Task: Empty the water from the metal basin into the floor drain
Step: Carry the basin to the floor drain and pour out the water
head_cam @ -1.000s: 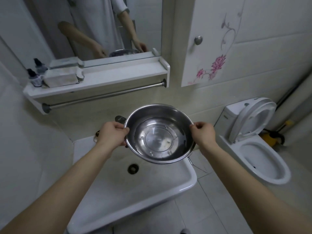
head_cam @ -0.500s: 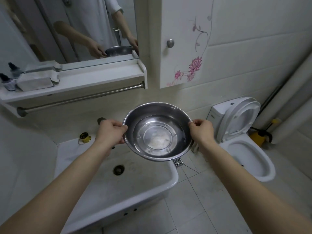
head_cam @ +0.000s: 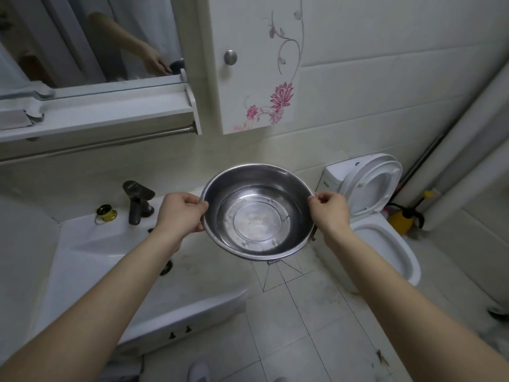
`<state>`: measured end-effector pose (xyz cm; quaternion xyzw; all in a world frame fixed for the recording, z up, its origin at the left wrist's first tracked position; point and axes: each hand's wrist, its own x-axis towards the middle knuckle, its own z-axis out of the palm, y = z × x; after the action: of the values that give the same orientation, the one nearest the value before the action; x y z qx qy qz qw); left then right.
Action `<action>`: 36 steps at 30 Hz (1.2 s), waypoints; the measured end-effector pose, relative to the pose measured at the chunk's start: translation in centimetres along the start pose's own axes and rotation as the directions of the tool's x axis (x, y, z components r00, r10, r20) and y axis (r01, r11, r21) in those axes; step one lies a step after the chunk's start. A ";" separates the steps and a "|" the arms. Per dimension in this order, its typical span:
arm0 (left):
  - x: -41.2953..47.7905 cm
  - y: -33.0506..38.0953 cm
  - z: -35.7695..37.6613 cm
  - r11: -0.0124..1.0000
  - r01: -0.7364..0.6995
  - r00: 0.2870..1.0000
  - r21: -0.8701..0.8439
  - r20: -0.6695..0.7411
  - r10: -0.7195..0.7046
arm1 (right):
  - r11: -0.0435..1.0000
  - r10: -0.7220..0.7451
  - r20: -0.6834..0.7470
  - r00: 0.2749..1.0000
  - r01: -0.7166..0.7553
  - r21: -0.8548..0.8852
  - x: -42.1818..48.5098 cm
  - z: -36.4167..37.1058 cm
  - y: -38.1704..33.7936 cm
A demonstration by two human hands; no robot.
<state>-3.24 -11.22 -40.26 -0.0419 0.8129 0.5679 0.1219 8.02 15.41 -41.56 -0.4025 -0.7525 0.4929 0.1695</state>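
A round metal basin [head_cam: 257, 213] with a shallow layer of water hangs level in the air, past the right end of the white sink [head_cam: 115, 274]. My left hand [head_cam: 180, 213] grips its left rim and my right hand [head_cam: 329, 212] pinches its right rim. Just under the basin's near edge, a sliver of the floor drain [head_cam: 274, 261] shows on the tiled floor, where scored lines in the tile meet. Most of the drain is hidden by the basin.
A white toilet [head_cam: 385, 244] with its lid up stands at the right, a yellow brush [head_cam: 400, 219] behind it. A dark tap [head_cam: 136, 201] stands on the sink. Above are a shelf [head_cam: 110, 111] with a towel rail and a flowered cabinet [head_cam: 256, 64].
I have carried the basin to the right, off the sink and over the floor tiles. The view swung right with it, and the tap came into sight.
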 end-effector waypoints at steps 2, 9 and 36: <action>-0.1 0.3 1.1 1.000 0.001 1.000 0.005 0.002 -0.001 | 1.000 0.008 0.002 1.000 -0.008 -0.002 0.4 -0.9 0.4; 0.0 1.6 5.0 0.999 -0.015 0.999 0.028 0.038 0.014 | 0.999 0.046 -0.045 0.998 -0.047 -0.015 2.1 -3.8 1.4; 7.6 5.1 12.1 1.000 -0.015 0.998 -0.001 0.065 0.015 | 0.992 0.124 -0.067 0.990 -0.125 -0.017 11.2 -4.3 1.4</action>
<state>-9.81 2.34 -41.43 -0.0172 0.8086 0.5701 0.1440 4.48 26.94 -42.47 -0.4665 -0.7250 0.4811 0.1591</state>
